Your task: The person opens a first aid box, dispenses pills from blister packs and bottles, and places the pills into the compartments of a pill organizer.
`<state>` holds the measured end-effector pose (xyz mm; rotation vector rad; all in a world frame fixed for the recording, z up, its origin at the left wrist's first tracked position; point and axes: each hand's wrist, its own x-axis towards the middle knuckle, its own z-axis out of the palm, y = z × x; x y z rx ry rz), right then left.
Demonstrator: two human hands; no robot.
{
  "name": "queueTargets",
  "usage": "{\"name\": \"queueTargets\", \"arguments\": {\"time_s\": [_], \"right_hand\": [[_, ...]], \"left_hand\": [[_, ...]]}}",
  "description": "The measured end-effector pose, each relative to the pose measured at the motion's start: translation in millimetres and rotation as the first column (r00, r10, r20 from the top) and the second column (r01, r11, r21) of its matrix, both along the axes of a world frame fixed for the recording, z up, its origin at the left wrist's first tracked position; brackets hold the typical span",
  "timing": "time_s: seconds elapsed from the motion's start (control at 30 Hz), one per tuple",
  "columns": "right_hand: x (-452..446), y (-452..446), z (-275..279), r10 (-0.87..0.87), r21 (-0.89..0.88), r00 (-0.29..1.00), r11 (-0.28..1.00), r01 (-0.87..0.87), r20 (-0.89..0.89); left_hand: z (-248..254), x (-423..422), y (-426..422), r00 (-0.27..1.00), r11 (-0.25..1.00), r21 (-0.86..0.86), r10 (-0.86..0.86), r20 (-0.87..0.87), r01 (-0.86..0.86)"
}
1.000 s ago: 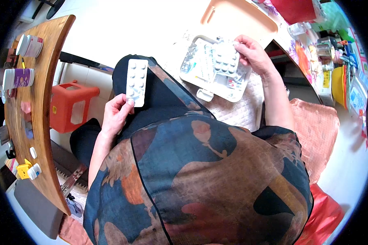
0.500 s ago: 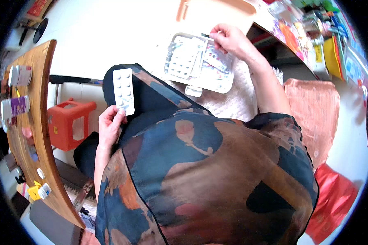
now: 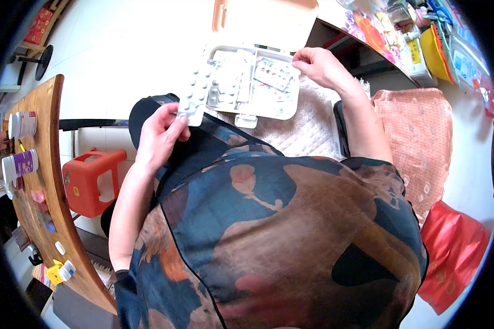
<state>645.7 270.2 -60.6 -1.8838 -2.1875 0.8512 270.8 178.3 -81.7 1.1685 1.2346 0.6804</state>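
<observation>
My left hand (image 3: 163, 131) pinches the lower end of a white blister pack of pills (image 3: 196, 90), tilted up beside the box and overlapping its left edge. An open white plastic medicine box (image 3: 280, 113) rests at my lap with its latch toward me. Several more blister packs (image 3: 273, 73) lie inside it, on both sides of a divider. At the box's back right corner, my right hand (image 3: 321, 67) has its thumb and finger closed on the rim. The peach lid (image 3: 263, 22) stands folded back behind the box.
A wooden table (image 3: 49, 164) at left carries a white jar (image 3: 23, 125), a purple-labelled jar (image 3: 21, 165) and small items. Below its edge stands an orange stool (image 3: 93, 183). A cluttered shelf (image 3: 362, 33) is at upper right; a red bag (image 3: 455, 252) lies lower right.
My left hand has brought the blister pack up and right, from over my knee to the box's left edge. My right hand has shifted from the box's back edge to its back right corner.
</observation>
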Motion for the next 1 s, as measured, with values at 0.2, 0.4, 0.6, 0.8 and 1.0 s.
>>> {"name": "queueTargets", "arguments": {"time_s": [0.2,0.4,0.6,0.8,1.0], "right_hand": [[-19,-9,0,-0.003,0.017,0.993,1.000,0.001,0.117],[-25,-7,-11,-0.020,0.031,0.993,0.999,0.016,0.117],[-15,11,-17,-0.112,-0.029,0.993,0.993,0.111,-0.049],[-3,18,-17,-0.108,-0.089,0.982,0.991,0.095,-0.155],[4,11,8,-0.207,-0.119,0.947,0.976,0.183,-0.244]], "left_hand": [[6,37,20,0.998,1.000,-0.004,-0.029,-0.047,0.029],[-8,47,27,0.999,0.999,-0.047,-0.024,-0.025,0.023],[-6,48,27,0.997,1.000,0.022,0.002,-0.077,0.000],[-13,43,23,0.989,0.997,0.049,-0.049,-0.140,0.056],[-11,40,19,0.983,0.993,0.097,-0.045,-0.180,0.064]]}}
